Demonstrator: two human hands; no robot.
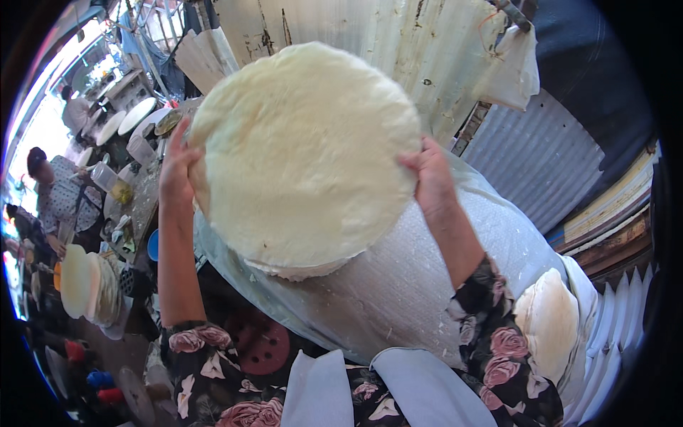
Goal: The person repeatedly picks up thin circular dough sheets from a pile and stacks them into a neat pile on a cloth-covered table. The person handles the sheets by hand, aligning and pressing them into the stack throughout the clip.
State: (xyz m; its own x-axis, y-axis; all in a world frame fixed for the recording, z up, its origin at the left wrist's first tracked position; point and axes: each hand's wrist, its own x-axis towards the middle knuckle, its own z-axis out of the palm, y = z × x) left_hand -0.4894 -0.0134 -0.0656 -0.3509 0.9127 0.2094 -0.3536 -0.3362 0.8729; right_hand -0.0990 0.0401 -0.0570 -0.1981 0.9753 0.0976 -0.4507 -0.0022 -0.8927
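Note:
Between my two hands is a large, round, pale flatbread-like sheet [309, 155], possibly several stacked, with thin layers showing at its lower edge. My left hand [180, 163] grips its left rim, the fingers partly behind it. On the right rim, my right hand [429, 165] pinches the edge with thumb and fingers. Below lies a table covered in whitish plastic sheeting [395, 283], with small white flakes on it. Another batch of pale rounds [549, 320] rests at the table's right end.
Corrugated metal sheets [533, 155] stand behind the table. At the left, a person [66, 192] is beside a cluttered worktop [144, 197], near a stack of pale rounds [90, 288]. A red perforated stool [259, 341] is below the table edge.

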